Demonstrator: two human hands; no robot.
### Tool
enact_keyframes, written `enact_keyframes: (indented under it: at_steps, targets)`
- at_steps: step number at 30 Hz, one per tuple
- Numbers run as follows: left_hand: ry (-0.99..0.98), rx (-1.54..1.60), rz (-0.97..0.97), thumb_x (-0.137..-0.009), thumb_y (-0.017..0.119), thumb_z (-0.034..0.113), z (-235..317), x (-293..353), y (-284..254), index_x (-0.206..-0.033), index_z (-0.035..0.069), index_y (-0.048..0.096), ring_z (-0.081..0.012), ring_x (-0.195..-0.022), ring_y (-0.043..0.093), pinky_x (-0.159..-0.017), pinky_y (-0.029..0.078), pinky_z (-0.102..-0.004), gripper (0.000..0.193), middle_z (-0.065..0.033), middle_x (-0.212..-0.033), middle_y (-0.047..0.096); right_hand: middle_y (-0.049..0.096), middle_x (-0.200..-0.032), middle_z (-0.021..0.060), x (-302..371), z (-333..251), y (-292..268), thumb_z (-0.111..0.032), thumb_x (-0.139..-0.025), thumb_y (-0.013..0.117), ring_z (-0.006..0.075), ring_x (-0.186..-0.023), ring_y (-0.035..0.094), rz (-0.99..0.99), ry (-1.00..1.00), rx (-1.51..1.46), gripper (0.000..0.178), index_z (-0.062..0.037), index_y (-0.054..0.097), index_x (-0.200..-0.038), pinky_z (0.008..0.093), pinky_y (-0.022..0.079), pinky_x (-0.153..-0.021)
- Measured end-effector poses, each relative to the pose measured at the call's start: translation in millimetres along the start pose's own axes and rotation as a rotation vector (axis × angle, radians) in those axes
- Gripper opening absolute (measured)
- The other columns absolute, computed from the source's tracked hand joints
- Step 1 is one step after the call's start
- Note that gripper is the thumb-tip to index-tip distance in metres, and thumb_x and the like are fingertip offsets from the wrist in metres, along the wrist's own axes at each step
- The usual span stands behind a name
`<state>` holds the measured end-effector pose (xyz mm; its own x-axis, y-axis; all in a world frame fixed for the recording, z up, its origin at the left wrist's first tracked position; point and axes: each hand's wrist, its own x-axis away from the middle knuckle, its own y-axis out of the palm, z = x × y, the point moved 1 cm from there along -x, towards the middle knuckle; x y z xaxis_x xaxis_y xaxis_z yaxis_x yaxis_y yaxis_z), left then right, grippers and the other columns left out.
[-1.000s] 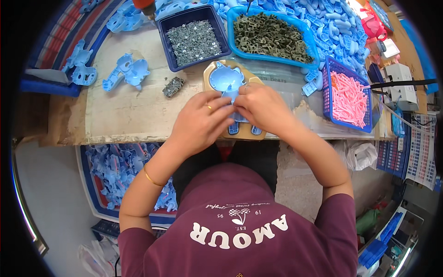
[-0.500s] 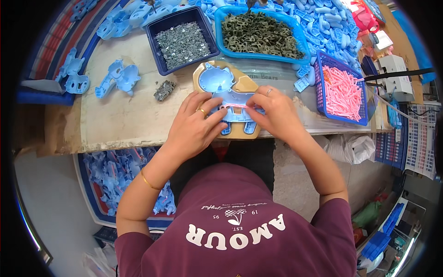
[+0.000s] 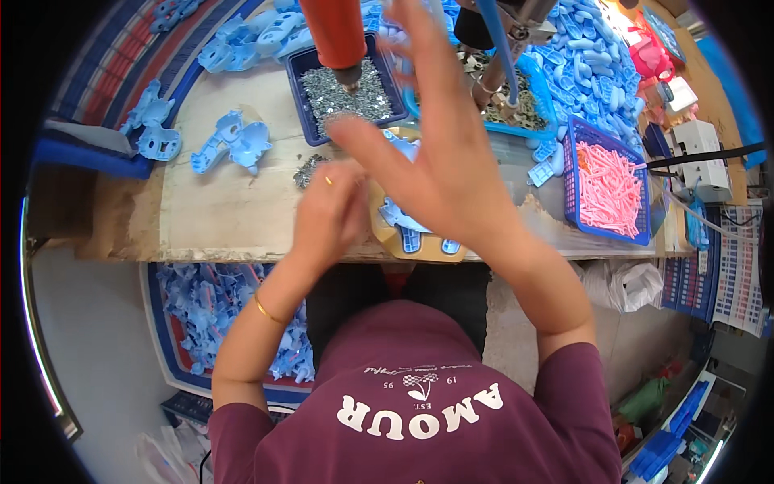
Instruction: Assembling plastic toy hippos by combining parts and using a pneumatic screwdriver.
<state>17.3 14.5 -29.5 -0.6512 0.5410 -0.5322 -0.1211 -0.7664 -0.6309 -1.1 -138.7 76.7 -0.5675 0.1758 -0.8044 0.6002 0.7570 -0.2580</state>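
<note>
My right hand (image 3: pixel 451 161) is raised over the tan holding block (image 3: pixel 385 234), fingers spread and smeared by motion, with nothing seen in it. Its thumb points left, below the tip of a hanging orange power screwdriver (image 3: pixel 334 36). My left hand (image 3: pixel 326 214) is curled closed at the block's left side, beside a small heap of screws (image 3: pixel 309 171). Whatever its fingers hold is hidden. In the block lies a blue plastic toy shell (image 3: pixel 409 240), mostly covered by my right hand and forearm.
Behind are a dark blue tray (image 3: pixel 302 129) of screws and a light blue tray (image 3: pixel 547 129) of dark small parts, partly behind a metal tool (image 3: pixel 484 89). Pink sticks fill a purple basket (image 3: pixel 571 202) at right. Blue shells (image 3: pixel 234 141) lie at left.
Both hands have left the blue shell. My right hand has risen up and away, and my left has drawn back and curled. The orange screwdriver and metal tool now hang lower in view.
</note>
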Motion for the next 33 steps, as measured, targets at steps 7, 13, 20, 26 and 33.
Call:
enact_keyframes:
  at_steps: [7, 13, 20, 26, 33]
  targets:
    - [0.083, -0.566, -0.056, -0.082, 0.074, 0.018, -76.0, -70.3, -15.3, -0.096, 0.008, 0.072, -0.0288, -0.095, 0.058, -0.08, 0.046, -0.0404, 0.017, -0.0056, -0.101, 0.069, 0.069, -0.104, 0.0157, -95.3, -28.2, 7.8, -0.016, -0.089, 0.074, 0.0182, -0.085, 0.069, -0.475, 0.491, -0.355, 0.06, 0.0027, 0.048, -0.139, 0.0306, 0.055, -0.079]
    - [0.007, -0.26, -0.078, -0.075, 0.081, 0.03, -130.9, -100.6, 21.6, -0.086, 0.013, 0.077, -0.0238, -0.104, 0.058, -0.085, 0.042, -0.0395, 0.021, -0.0024, -0.096, 0.072, 0.071, -0.099, 0.0098, -74.0, 4.8, 11.5, -0.017, -0.087, 0.078, 0.0152, -0.086, 0.069, -0.422, 0.06, -0.411, 0.044, 0.0036, 0.061, -0.122, 0.0286, 0.055, -0.08]
    - [-0.077, -0.499, -0.274, -0.08, 0.077, 0.027, -103.2, -107.6, 12.0, -0.085, 0.016, 0.079, -0.0258, -0.096, 0.062, -0.083, 0.044, -0.04, 0.012, -0.0055, -0.08, 0.073, 0.068, -0.089, 0.004, -70.7, 5.1, -12.1, -0.01, -0.088, 0.077, 0.0094, -0.077, 0.065, -0.486, 0.567, -0.424, 0.041, 0.0023, 0.058, -0.123, 0.0241, 0.053, -0.068]
    - [0.09, -0.488, -0.247, -0.084, 0.073, 0.026, -75.8, -96.2, -4.7, -0.086, 0.014, 0.076, -0.0242, -0.093, 0.062, -0.079, 0.049, -0.0393, 0.012, -0.0039, -0.082, 0.072, 0.071, -0.113, 0.016, -57.1, 41.3, -17.8, -0.011, -0.089, 0.07, 0.0261, -0.105, 0.07, -0.503, 0.414, -0.441, 0.044, 0.0025, 0.056, -0.128, 0.036, 0.054, -0.088]
    - [0.341, -0.202, -0.175, -0.082, 0.076, 0.024, -9.1, -59.0, 3.4, -0.087, 0.013, 0.071, -0.0228, -0.086, 0.062, -0.073, 0.052, -0.0359, 0.014, 0.0001, -0.083, 0.066, 0.064, -0.082, 0.0064, -35.1, 19.0, -21.1, -0.01, -0.082, 0.068, 0.0114, -0.069, 0.06, -0.423, 0.536, -0.703, 0.036, 0.003, 0.057, -0.113, 0.0254, 0.047, -0.063]
